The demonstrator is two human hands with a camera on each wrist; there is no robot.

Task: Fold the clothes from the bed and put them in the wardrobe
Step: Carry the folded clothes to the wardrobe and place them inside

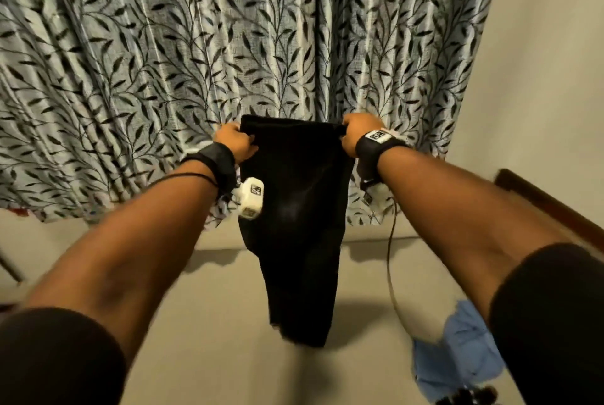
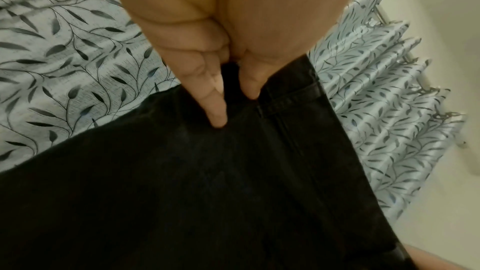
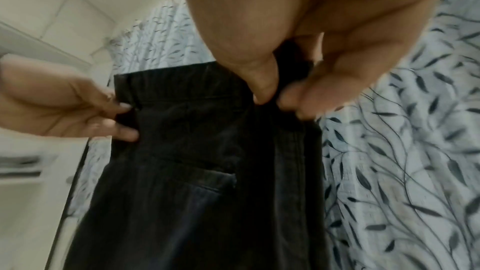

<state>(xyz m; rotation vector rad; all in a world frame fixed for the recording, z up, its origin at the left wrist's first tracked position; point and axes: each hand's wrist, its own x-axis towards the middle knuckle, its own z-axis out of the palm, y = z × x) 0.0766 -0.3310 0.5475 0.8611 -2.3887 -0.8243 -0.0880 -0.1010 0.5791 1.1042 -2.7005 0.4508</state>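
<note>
A pair of black trousers [image 1: 299, 225] hangs in the air over the bed [image 1: 212, 323], folded lengthwise, legs pointing down. My left hand [image 1: 236, 140] pinches the left end of the waistband, thumb and fingers pressed on the dark cloth [image 2: 233, 171]. My right hand [image 1: 357, 130] pinches the right end of the waistband. In the right wrist view the trousers [image 3: 194, 171] show a back pocket, with my right thumb and fingers [image 3: 296, 98] clamped on the waistband and my left hand [image 3: 78, 110] at the other end.
A leaf-patterned curtain [image 1: 228, 45] hangs right behind the trousers. A light blue garment [image 1: 457, 355] lies on the bed at lower right. A dark wooden bed rail [image 1: 549, 205] runs along the right. A thin cable [image 1: 390, 257] dangles from my right wrist.
</note>
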